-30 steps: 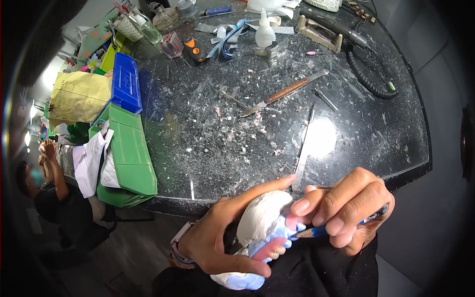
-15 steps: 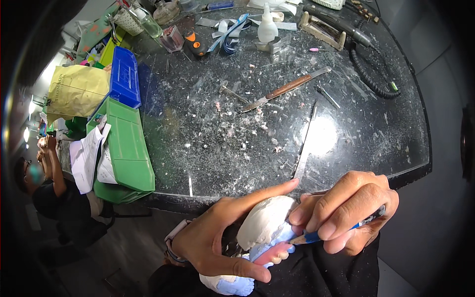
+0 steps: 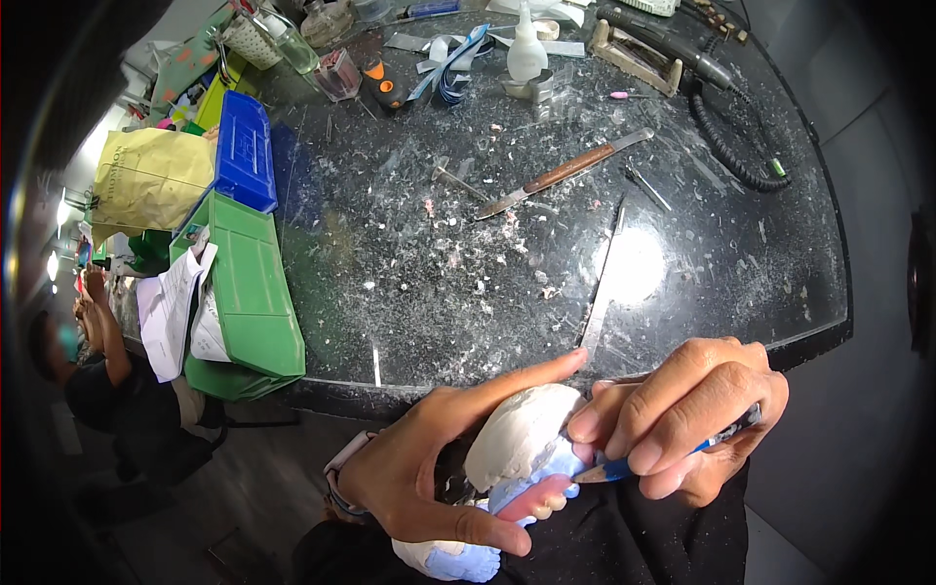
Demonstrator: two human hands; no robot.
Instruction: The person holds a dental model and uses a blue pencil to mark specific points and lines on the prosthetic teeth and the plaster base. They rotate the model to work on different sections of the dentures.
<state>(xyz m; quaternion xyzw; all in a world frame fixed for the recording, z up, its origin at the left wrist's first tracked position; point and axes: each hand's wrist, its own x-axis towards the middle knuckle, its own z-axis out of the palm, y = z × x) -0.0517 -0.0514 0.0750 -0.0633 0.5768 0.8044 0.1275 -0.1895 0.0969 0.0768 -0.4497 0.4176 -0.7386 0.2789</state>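
My left hand is wrapped round a white and blue plaster dental model, held over my lap at the table's front edge. Pink wax or gum material with several cream teeth sits along the model's blue part. A second white and blue model piece shows below my left thumb. In my right hand is a blue pencil, its sharpened tip at the edge of the pink material. My right fingers also rest against the model. My left index fingertip reaches the end of a thin metal blade tool.
Plaster crumbs cover the dark table. A wooden-handled wax knife and a small metal instrument lie beyond my hands. Green and blue bins stand left. A corded handpiece lies far right. A co-worker sits at far left.
Both hands keep nearly the same place, with the model tilted very slightly. The pencil tip stays at the pink material. The co-worker's raised hands have shifted a little.
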